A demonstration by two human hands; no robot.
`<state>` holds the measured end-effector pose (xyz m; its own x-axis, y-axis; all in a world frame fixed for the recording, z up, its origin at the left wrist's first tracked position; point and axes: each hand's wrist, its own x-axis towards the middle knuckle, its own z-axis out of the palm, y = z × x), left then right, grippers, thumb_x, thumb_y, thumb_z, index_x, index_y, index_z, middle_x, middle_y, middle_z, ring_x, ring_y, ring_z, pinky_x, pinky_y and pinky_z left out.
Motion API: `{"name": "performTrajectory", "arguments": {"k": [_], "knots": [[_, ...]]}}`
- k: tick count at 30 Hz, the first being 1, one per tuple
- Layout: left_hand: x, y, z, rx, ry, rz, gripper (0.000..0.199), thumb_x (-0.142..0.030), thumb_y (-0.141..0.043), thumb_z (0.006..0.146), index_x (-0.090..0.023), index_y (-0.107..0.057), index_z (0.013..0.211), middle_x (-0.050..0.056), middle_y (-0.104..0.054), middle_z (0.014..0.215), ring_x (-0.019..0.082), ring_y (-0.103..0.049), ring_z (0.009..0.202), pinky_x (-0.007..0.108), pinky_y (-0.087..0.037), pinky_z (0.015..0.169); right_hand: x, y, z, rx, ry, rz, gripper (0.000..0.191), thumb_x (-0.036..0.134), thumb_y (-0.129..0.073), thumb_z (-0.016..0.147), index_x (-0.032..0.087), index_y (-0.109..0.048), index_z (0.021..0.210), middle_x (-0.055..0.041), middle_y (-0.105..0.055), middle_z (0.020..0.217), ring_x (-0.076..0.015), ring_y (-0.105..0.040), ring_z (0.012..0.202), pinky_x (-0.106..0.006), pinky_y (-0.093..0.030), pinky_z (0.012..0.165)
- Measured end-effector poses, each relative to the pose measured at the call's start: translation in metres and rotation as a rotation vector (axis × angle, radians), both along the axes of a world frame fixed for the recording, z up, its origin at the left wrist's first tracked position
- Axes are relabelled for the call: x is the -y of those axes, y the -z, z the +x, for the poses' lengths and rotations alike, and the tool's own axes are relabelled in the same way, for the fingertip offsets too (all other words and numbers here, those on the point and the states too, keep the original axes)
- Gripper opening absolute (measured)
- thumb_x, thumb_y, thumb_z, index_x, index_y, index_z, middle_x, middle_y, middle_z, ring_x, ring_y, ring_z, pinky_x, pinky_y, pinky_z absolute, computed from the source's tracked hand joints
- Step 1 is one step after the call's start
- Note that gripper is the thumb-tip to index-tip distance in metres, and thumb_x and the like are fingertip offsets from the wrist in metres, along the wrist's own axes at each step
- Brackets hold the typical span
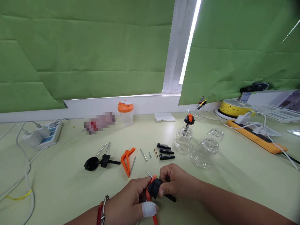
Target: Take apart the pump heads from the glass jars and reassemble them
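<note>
Near the front edge, my left hand [133,200], its thumb wrapped in white tape, grips an orange lever [148,195] that is part of a black-and-orange pump head [154,188]. My right hand [174,182] pinches the black part of this pump head from the right. A thin metal rod [148,174] sticks out at its upper left, and a black tube [170,197] shows below my right fingers. Beyond my hands lie a loose orange lever [127,159], metal pins [143,154], tiny nuts and beads [150,155], and black tubes with springs [167,151].
Black pump parts [105,161] lie at left. Glass jars [205,153] stand at right, near another black-and-orange pump head [189,118]. An orange-lidded cup [126,114] is at the back. Power strips [50,134] with white cables sit at both sides.
</note>
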<state>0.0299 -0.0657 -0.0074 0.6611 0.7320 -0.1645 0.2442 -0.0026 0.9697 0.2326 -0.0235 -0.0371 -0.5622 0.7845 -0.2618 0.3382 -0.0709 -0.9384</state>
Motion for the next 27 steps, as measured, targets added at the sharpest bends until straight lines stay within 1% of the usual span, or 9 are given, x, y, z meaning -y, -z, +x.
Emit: {"name": "performTrajectory", "arguments": {"k": [4,6,8,10,13,18,21,24,27], "knots": [[0.001,0.001,-0.002,-0.032,0.02,-0.003,0.008,-0.015,-0.053,0.073,-0.019,-0.048,0.078,-0.005,-0.035,0.069,0.01,-0.03,0.062,0.021,-0.028,0.056,0.0,0.003,-0.001,-0.167,-0.063,-0.082,0.054,0.054,-0.081,0.049,0.017,-0.049,0.071,0.0078,-0.046,0.056,-0.0049,-0.034,0.049,-0.017,-0.025,0.044],[0.001,0.001,-0.003,-0.049,0.04,-0.036,0.01,-0.014,-0.052,0.072,-0.019,-0.044,0.073,-0.006,-0.034,0.067,0.009,-0.029,0.06,0.021,-0.027,0.054,0.0,0.003,-0.002,-0.236,-0.114,-0.15,0.057,0.059,-0.076,0.054,0.016,-0.052,0.082,0.0071,-0.048,0.059,-0.0047,-0.036,0.048,-0.017,-0.028,0.044],[0.001,0.0,-0.004,-0.072,0.083,-0.065,0.012,-0.014,-0.052,0.071,-0.019,-0.041,0.069,-0.006,-0.033,0.065,0.009,-0.029,0.059,0.021,-0.026,0.052,0.001,0.001,-0.003,-0.234,-0.121,-0.18,0.054,0.06,-0.07,0.063,0.016,-0.054,0.089,0.0065,-0.049,0.06,-0.0043,-0.036,0.046,-0.017,-0.028,0.043],[0.002,-0.004,-0.004,-0.083,0.139,-0.073,0.012,-0.016,-0.052,0.071,-0.019,-0.041,0.068,-0.005,-0.035,0.064,0.009,-0.03,0.058,0.021,-0.026,0.051,0.001,-0.001,-0.005,-0.176,-0.119,-0.155,0.042,0.052,-0.068,0.071,0.014,-0.057,0.086,0.0049,-0.052,0.061,-0.0046,-0.039,0.048,-0.017,-0.03,0.045],[0.003,-0.01,-0.002,-0.078,0.201,-0.079,0.01,-0.02,-0.051,0.074,-0.019,-0.043,0.067,-0.005,-0.035,0.064,0.01,-0.032,0.059,0.021,-0.027,0.051,0.003,-0.004,-0.007,-0.089,-0.144,-0.104,0.024,0.035,-0.07,0.072,0.013,-0.059,0.076,0.0028,-0.056,0.062,-0.0061,-0.045,0.053,-0.017,-0.034,0.05],[0.002,-0.014,-0.001,-0.106,0.224,-0.034,0.013,-0.02,-0.048,0.073,-0.019,-0.039,0.064,-0.004,-0.034,0.064,0.01,-0.032,0.059,0.021,-0.028,0.052,0.005,-0.007,-0.01,-0.06,-0.167,-0.073,0.015,0.027,-0.064,0.074,0.014,-0.061,0.081,0.0017,-0.059,0.067,-0.0081,-0.049,0.059,-0.018,-0.038,0.055],[0.0,-0.011,-0.004,-0.132,0.251,0.027,0.014,-0.019,-0.049,0.072,-0.019,-0.037,0.064,-0.004,-0.035,0.064,0.01,-0.033,0.06,0.021,-0.029,0.053,0.007,-0.009,-0.011,-0.014,-0.167,-0.041,0.01,0.024,-0.06,0.075,0.014,-0.06,0.078,0.0026,-0.056,0.064,-0.0076,-0.045,0.056,-0.018,-0.036,0.053],[-0.003,-0.005,-0.008,-0.153,0.303,0.1,0.012,-0.016,-0.048,0.073,-0.02,-0.037,0.067,-0.005,-0.037,0.066,0.009,-0.033,0.06,0.019,-0.029,0.052,0.009,-0.009,-0.014,0.009,-0.108,-0.024,0.005,0.02,-0.056,0.076,0.015,-0.057,0.075,0.004,-0.05,0.059,-0.0065,-0.039,0.052,-0.017,-0.031,0.047],[-0.006,-0.004,-0.009,-0.181,0.346,0.207,0.015,-0.017,-0.049,0.074,-0.02,-0.035,0.067,-0.005,-0.036,0.065,0.009,-0.033,0.058,0.019,-0.029,0.051,0.009,-0.005,-0.02,-0.035,-0.03,-0.067,0.005,0.018,-0.05,0.077,0.016,-0.053,0.073,0.0048,-0.047,0.055,-0.006,-0.035,0.047,-0.017,-0.027,0.042]]}}
